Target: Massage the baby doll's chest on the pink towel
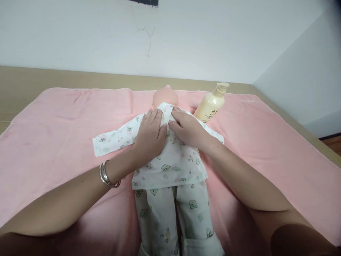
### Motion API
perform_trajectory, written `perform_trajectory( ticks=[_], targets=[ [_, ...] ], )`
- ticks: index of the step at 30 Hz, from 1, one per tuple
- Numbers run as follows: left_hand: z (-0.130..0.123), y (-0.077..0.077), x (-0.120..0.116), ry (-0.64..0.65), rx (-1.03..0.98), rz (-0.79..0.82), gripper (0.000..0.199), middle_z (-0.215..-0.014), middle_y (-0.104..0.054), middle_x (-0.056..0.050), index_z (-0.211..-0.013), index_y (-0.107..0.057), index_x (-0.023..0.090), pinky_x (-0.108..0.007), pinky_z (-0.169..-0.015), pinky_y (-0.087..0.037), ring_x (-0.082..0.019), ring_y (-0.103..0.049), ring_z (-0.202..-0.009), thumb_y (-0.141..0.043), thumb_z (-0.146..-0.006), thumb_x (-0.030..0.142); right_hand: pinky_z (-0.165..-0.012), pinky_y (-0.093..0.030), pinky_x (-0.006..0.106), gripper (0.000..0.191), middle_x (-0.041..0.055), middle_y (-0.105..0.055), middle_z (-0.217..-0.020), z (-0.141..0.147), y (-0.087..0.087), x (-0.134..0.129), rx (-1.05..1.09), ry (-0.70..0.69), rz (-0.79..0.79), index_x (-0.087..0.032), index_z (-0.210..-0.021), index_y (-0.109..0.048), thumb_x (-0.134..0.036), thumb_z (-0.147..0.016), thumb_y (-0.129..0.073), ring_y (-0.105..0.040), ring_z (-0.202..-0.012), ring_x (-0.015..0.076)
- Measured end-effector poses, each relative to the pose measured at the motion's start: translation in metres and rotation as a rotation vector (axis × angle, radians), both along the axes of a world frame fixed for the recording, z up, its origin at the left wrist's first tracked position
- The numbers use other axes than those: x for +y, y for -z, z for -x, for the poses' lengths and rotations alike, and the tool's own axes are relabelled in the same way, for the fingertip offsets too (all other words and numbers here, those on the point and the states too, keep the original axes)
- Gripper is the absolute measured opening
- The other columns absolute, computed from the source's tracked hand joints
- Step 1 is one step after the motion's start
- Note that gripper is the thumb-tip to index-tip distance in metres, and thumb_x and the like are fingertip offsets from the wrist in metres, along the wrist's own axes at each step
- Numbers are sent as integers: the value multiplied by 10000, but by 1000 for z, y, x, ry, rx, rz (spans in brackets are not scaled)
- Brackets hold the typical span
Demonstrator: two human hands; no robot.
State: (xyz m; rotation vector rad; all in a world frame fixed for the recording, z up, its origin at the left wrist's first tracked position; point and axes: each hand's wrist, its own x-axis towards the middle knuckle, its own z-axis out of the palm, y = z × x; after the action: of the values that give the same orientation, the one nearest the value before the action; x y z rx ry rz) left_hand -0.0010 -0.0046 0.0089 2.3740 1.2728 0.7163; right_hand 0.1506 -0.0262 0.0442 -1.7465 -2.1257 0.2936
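Observation:
A baby doll lies stretched out, its rounded pink head (165, 96) at the far end. It is dressed in a white baby top (173, 170) printed with small animals, and matching trousers (161, 213). My left hand (151, 133) rests flat on the chest of the top, fingers extended towards the collar. Beside it, my right hand (188, 128) also lies on the upper chest with its fingers stretched out. One sleeve (117, 140) spreads flat to the left; the other is partly hidden behind my right hand and wrist.
A pink blanket (66, 124) lies under the doll on a wooden surface (106, 78). To the right of the doll's head, a pale yellow pump bottle (211, 105) leans at a tilt. A white wall (199, 39) stands behind.

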Motion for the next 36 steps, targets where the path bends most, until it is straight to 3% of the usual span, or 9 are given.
perform_trajectory(
  ticks=[5,13,19,26,29,36],
  targets=[
    [1,4,0,-5,-47,-21,583,-1581,-328,-167,-1470,-347,50,-540,-1243,-196,-306,-219,-1506,-251,-975,342,-1185,-333,470,361,148,-579,-1382,-2,5,4,27,8,-76,-132,-1157,-606,-231,-920,-352,-423,-1399,274],
    [1,8,2,-9,-76,-37,565,-1570,-350,-169,-1457,-367,71,-552,-1238,-203,-307,-236,-1501,-266,-973,345,-1193,-325,470,400,176,-525,-1442,1,8,2,3,22,-87,-92,-1211,-587,-240,-931,-344,-398,-1419,281],
    [1,4,-7,-10,-54,-30,577,-1582,-318,-182,-1465,-353,57,-548,-1239,-204,-305,-197,-1514,-243,-984,355,-1199,-311,406,424,180,-557,-1399,-3,9,6,-37,-21,-103,-61,-1240,-575,-233,-921,-356,-409,-1407,269],
    [4,1,8,11,-19,27,604,-1594,-292,-182,-1480,-332,52,-569,-1234,-197,-323,-195,-1513,-281,-971,372,-1176,-316,538,560,252,-457,-1479,9,14,-12,-128,74,-130,36,-1399,-433,-276,-959,-282,-382,-1420,349],
    [5,5,13,4,-53,28,600,-1597,-295,-162,-1489,-326,85,-562,-1239,-183,-320,-190,-1514,-283,-974,390,-1182,-306,540,585,268,-437,-1489,11,11,-16,-145,65,-124,57,-1418,-405,-292,-962,-290,-361,-1433,354],
    [3,3,-15,18,-23,-17,582,-1619,-234,-167,-1492,-314,91,-545,-1250,-160,-303,-124,-1532,-267,-992,385,-1195,-293,489,520,193,-456,-1500,-2,7,4,-55,77,-29,-30,-1364,-491,-309,-956,-327,-345,-1446,317]
  ],
)
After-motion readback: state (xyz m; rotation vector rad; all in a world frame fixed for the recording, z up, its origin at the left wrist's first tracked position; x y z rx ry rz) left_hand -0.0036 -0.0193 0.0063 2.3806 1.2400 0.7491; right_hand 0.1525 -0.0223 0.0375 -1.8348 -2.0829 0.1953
